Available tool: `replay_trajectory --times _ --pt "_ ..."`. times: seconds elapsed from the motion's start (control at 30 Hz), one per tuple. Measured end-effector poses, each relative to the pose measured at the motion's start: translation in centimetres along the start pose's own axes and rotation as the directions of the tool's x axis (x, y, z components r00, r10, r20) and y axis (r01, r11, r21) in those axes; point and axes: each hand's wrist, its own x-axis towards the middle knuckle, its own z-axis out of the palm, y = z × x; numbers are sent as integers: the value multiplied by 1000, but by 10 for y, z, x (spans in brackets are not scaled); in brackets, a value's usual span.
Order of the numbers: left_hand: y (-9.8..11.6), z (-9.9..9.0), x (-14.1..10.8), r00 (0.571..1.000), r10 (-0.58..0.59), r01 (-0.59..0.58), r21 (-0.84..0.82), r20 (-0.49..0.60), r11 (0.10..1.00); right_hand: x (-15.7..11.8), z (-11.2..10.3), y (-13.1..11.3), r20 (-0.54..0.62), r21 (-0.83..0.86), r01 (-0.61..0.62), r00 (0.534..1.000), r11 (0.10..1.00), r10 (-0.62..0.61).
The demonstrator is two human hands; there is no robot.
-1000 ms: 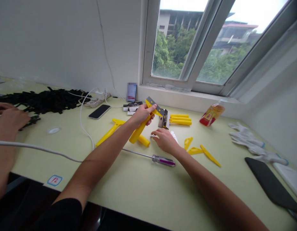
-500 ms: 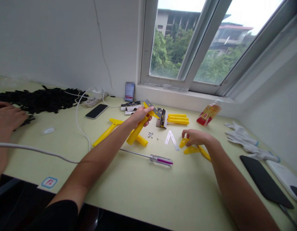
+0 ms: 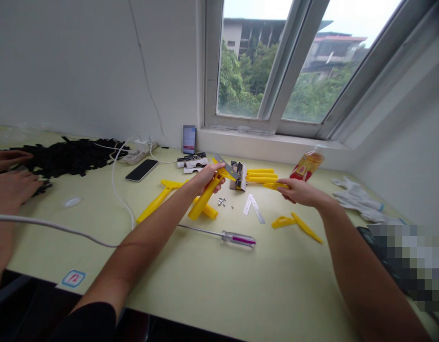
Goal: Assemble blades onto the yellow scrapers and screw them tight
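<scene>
My left hand grips a yellow scraper whose head carries a flat metal blade. Pinched in my right hand is a yellow plastic piece, raised off the table. Below that hand lie two more yellow pieces, a short one and a long narrow one. Loose metal blades rest between my hands, with small screws to their left. Another yellow scraper handle lies beyond my left forearm. A screwdriver with a clear and purple grip lies in front.
Yellow handles are stacked near a black cardboard sleeve. A bottle and white gloves are at right. A phone, power strip and white cable are left; another person's hands touch a black pile.
My right hand has lifted a yellow plastic piece off the table and moved it up and away, leaving two pieces behind. My left hand keeps its hold on the scraper.
</scene>
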Motion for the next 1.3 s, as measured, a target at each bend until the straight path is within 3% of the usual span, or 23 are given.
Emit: replay_trajectory --times 0.1,0.27,0.5,0.8,1.07,1.3 --pt "0 3 -1 999 -33 33 7 -5 999 -1 -4 -13 -218 -31 28 975 999 -34" --pt "-5 7 -1 998 -42 42 15 41 999 -7 -5 -33 -260 88 90 963 992 -64" --pt "-13 20 -2 995 -23 24 -2 102 1000 -16 6 -62 -439 75 288 869 955 -228" --pt "-20 31 -4 992 -32 31 11 119 999 -20 27 -92 -588 203 375 785 904 -194" --pt "-20 33 -2 991 -96 97 -10 97 995 -16 33 -91 -544 311 377 823 872 -162" --pt "-24 36 -5 981 54 -49 -35 185 998 -17 32 -90 -508 363 384 845 849 -165"
